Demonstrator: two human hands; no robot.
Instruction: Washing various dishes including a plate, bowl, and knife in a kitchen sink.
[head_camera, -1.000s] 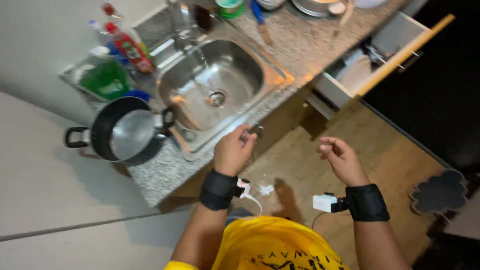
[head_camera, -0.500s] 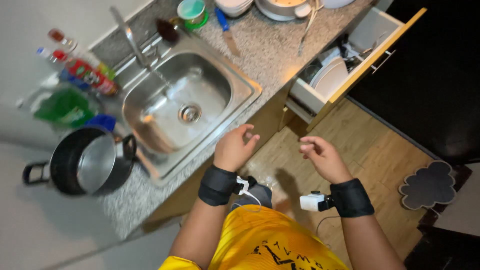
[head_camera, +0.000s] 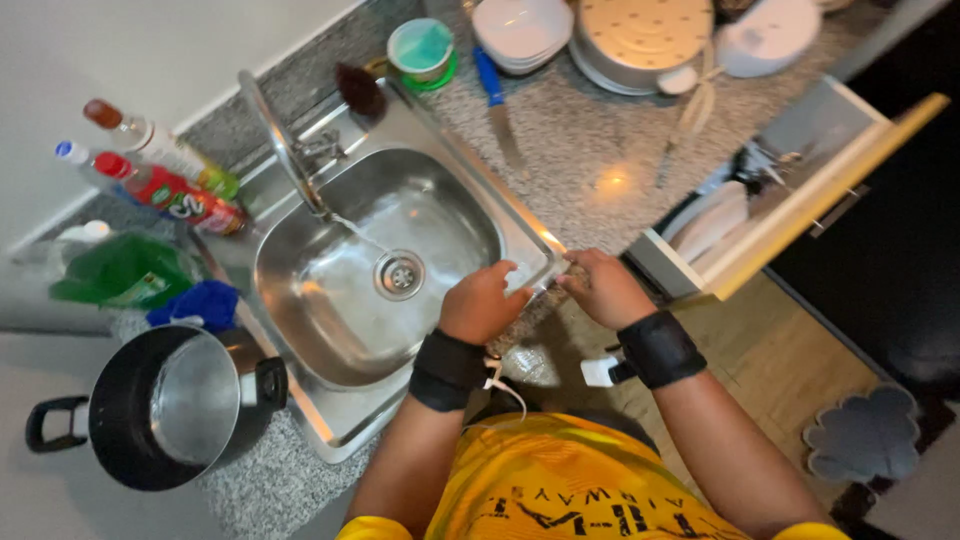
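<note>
Both hands had risen from mid-air to the steel sink (head_camera: 300, 300) rim at six o'clock; left hand (head_camera: 482, 303) curled loosely, right hand (head_camera: 603, 288) loosely closed just beside it, neither visibly pinching anything.

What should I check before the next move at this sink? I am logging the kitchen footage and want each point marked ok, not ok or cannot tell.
1. Left hand free of objects: cannot tell; it is at the front rim of the sink, fingers curled.
2. Right hand free: cannot tell; it rests at the counter edge by the sink corner.
3. Water off: not ok; a thin stream runs from the faucet toward the drain.
4. Basin free of dishes: ok.
5. Drawer shut: not ok; it stands open beside the right hand.
6. Pot steady: ok; it sits upright on the counter left of the sink.
</note>
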